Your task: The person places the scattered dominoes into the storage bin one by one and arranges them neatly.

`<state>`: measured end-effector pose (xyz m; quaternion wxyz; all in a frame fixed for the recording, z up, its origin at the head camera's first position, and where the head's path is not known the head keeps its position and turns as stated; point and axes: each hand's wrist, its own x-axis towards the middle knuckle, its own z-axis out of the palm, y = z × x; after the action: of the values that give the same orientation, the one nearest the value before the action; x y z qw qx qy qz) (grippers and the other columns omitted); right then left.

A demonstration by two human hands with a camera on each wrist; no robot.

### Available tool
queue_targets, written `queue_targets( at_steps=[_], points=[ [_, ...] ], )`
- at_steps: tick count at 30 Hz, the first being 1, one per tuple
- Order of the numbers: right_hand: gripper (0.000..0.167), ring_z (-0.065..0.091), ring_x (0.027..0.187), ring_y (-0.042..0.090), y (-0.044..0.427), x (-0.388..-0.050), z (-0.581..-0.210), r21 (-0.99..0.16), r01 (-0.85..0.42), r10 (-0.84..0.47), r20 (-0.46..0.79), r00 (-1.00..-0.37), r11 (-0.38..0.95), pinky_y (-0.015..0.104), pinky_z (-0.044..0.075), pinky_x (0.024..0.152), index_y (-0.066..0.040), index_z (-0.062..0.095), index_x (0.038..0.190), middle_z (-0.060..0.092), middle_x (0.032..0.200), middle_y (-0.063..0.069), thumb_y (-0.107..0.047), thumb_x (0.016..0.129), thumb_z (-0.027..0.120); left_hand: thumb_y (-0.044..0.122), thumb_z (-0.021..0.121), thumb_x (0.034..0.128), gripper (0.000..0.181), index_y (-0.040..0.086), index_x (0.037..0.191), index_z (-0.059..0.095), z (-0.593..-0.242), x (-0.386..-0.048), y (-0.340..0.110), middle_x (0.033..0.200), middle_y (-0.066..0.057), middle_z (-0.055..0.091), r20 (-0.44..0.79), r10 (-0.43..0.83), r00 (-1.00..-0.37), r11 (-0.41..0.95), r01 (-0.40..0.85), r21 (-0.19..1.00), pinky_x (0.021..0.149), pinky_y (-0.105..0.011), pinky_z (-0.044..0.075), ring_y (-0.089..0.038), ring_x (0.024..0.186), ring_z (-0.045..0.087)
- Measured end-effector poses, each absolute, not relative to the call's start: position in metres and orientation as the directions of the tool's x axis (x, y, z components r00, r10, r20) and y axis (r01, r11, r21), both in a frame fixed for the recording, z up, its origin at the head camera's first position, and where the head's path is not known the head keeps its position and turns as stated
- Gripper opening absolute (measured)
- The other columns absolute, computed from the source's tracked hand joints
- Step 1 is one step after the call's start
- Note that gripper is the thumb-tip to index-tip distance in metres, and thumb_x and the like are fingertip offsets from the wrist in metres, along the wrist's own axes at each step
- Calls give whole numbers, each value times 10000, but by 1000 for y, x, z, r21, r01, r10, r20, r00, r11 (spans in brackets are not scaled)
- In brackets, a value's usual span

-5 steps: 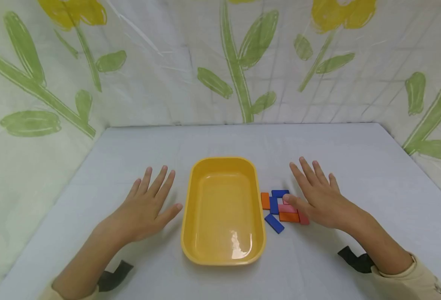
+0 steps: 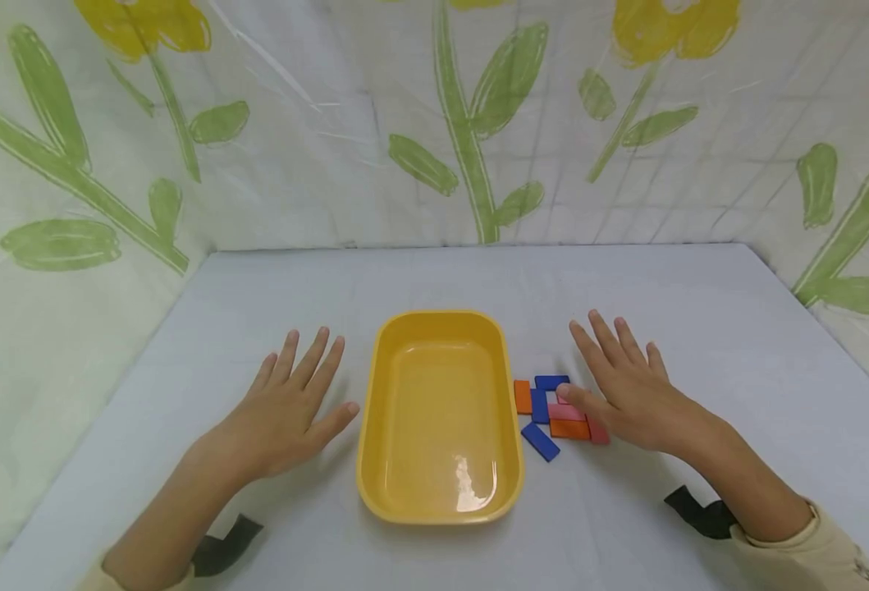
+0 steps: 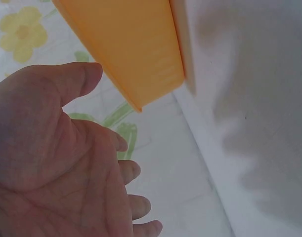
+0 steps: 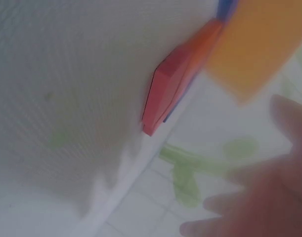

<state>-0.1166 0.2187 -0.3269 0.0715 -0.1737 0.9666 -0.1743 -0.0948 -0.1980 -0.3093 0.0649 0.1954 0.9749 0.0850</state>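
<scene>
I'm watching from my end, and here's the head view: both bare hands are over the table with fingers straight and fanned out. The left hand (image 2: 282,419) is at the left of the glossy yellow rectangular tray (image 2: 440,427), its thumb pointing towards the rim and just beside it. In my left wrist view the palm faces the lens and the fingers are extended, with the tray's outer wall above them.

Over to the right hand (image 2: 637,402): fingers spread, back of the hand up, thumb reaching across part of a cluster of flat coloured blocks. My right wrist view is hazy, but it shows a gap between that hand and the blocks.

Now the cluster, right up by the tray's right side. Closest to the tray is an upright orange block (image 2: 523,397), with a blue block (image 2: 540,406) next to it. Another blue block (image 2: 552,382) lies crosswise at the far end, and a slanted blue block (image 2: 541,442) sits at the near end. A pink block (image 2: 567,412) lies against a crosswise orange block (image 2: 569,429), and a red block (image 2: 598,429) is partly hidden under the hand.

All of it rests on a white-covered table (image 2: 294,295), before a pale sheet (image 2: 331,164) painted with green stems and yellow flowers.
</scene>
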Motion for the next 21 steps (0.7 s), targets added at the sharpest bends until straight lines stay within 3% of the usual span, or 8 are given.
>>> queue_targets(
  at_steps=[9,14,17,21],
  points=[
    [927,-156,1470,453,219,-115,-325,-363,-316,-365,-73,-928,876,719,-94,1052,-125,38,1616,-90,1646,194,-592,976,519,622,373,1017,851,82,1608,84,-309,-95,-199,1652,-177,5,-86,382,-920,913,362,191,1119,-656,44,-453,1478,-98],
    [890,-133,1483,429,220,-116,-323,-373,-353,-401,-55,-915,858,713,-38,1072,-147,92,1619,-95,1656,153,-592,978,521,654,323,1012,864,89,1609,58,-306,-93,-198,1654,-167,-20,-109,383,-917,912,357,202,1122,-650,29,-439,1478,-120],
    [829,31,1497,428,222,-118,-322,-371,-405,-450,-37,-893,836,689,120,1094,-155,205,1608,0,1665,135,-604,979,508,673,318,1004,873,111,1612,40,-306,-92,-197,1659,-141,-33,-115,401,-909,902,370,221,1127,-643,40,-417,1485,-116],
    [644,407,1375,402,222,-120,-323,-333,-514,-550,-15,-835,790,591,410,993,-136,463,1500,364,1565,140,-485,979,610,683,368,988,893,146,1615,27,-308,-91,-193,1664,-82,-51,-103,467,-878,864,429,265,1133,-632,74,-379,1498,-91]
  ],
)
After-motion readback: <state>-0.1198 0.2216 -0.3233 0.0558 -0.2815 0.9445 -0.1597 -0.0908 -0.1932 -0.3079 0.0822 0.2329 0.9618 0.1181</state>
